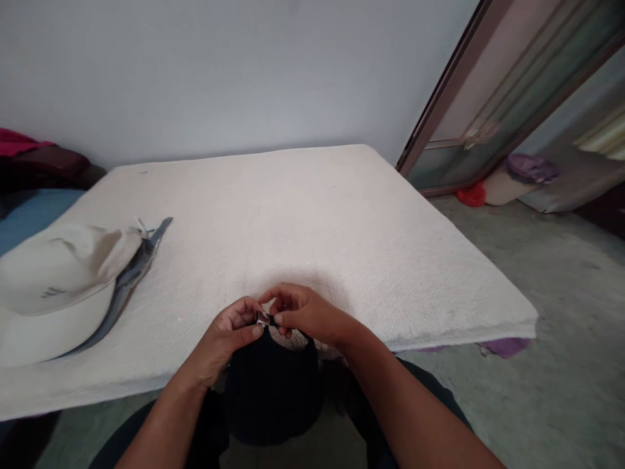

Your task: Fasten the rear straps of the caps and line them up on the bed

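A black cap (273, 391) hangs at the near edge of the bed, its back opening toward the bed. My left hand (228, 332) pinches the cap's strap at a small shiny metal buckle (263, 318), thumb in front. Just to the right, my right hand (299, 309) is closed with thumb and fingers on the black strap beside the buckle. The strap's end is partly hidden by my fingers.
On the bed's left lies a cream cap (58, 273), with a dark grey item (131, 277) under it. A cream woven cover (293, 208) spreads over the bed, against a pale wall (244, 71). Glass-panelled doors (469, 124) stand at right.
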Action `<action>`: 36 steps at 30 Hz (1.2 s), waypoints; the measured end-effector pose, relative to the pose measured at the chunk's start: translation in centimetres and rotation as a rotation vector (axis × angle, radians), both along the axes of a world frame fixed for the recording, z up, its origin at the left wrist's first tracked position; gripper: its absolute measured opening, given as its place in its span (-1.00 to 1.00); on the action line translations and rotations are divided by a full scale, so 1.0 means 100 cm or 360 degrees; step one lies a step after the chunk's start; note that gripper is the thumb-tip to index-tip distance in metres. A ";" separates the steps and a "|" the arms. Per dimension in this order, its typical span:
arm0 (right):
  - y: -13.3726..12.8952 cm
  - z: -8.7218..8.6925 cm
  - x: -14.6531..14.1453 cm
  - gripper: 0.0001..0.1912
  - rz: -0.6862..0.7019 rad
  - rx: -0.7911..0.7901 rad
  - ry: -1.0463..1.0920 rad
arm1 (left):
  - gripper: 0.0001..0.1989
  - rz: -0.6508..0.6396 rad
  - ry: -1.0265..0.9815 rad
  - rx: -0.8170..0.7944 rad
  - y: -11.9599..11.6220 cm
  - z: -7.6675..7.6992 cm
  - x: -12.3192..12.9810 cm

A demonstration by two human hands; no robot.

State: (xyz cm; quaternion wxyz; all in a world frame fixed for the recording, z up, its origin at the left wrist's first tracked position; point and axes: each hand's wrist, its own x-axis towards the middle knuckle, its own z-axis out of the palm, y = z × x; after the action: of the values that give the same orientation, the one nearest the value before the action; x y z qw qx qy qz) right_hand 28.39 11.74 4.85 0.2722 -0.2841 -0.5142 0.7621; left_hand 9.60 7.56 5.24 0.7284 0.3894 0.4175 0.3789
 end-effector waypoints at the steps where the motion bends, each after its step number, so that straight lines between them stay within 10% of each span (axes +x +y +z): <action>1: 0.000 -0.002 -0.001 -0.67 -0.0010 -0.0004 0.0009 | -0.85 -0.0012 0.0004 0.0007 0.000 0.000 0.000; 36: 0.002 0.008 0.013 -0.91 0.0190 -0.0006 -0.0285 | -0.85 0.0145 0.0111 -0.0179 -0.001 0.003 -0.003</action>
State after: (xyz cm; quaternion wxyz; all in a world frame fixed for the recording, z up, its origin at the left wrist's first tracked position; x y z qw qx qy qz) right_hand 29.74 11.96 5.65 0.1789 -0.3205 -0.5509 0.7495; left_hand 9.28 7.44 5.56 0.7162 0.3414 0.4805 0.3738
